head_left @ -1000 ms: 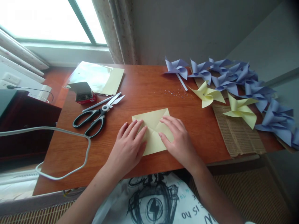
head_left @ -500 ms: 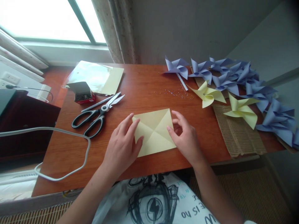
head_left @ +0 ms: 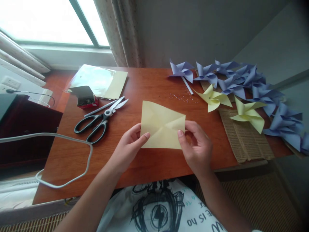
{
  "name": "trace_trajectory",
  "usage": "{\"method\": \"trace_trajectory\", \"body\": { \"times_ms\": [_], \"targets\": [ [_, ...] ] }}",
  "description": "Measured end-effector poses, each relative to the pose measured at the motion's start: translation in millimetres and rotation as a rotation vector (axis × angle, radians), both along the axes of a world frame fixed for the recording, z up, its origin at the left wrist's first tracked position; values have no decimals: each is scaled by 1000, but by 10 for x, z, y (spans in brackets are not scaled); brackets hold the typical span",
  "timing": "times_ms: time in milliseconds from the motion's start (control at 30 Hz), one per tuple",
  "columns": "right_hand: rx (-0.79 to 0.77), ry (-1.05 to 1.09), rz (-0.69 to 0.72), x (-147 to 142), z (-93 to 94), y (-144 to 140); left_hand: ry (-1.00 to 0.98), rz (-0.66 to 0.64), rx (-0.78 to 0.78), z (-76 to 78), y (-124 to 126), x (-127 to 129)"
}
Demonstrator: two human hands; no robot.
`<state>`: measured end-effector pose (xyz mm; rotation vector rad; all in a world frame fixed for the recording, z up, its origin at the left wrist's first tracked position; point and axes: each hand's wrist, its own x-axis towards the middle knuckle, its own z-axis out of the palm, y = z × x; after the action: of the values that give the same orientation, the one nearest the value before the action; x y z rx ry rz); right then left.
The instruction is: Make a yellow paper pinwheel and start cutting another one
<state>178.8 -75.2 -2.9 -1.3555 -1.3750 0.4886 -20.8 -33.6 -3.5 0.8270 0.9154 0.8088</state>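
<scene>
yellow paper (head_left: pixel 161 125) between both hands

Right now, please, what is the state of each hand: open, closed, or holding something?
Left hand: closed, pinching the left edge of the yellow paper square.
Right hand: closed, pinching the right edge of the same square.

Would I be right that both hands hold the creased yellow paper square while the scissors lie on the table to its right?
Not quite: the head view shows the scissors lying left of the yellow paper square, which the left hand and right hand do hold.
</scene>
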Motion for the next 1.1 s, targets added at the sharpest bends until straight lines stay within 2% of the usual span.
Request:
{"method": "trace_trajectory", "body": {
  "times_ms": [100,167,267,333,433,533,600,700,867,1100],
  "targets": [
    [118,-251,179,-8,42,-9,-118,12,-129,21,24,85],
    [122,-358,276,-2,37,-10,-187,9,-167,42,49,126],
    [85,-435,342,6,13,-5,-227,-31,-139,86,93,158],
    [79,-446,352,7,14,7,-180,-53,-79,105,119,165],
    [66,-354,260,17,45,45,-89,-77,2,101,157,172],
    [-22,-160,131,61,54,101,-51,-114,22,76,200,181],
    [-122,-24,126,100,24,139,-43,-156,20,61,225,183],
    [-275,125,194,134,-46,173,-50,-182,12,40,246,176],
    [-286,255,179,104,-76,179,-64,-113,40,2,242,153],
    [-297,168,182,71,-41,178,52,61,113,33,238,141]
  ]
}}
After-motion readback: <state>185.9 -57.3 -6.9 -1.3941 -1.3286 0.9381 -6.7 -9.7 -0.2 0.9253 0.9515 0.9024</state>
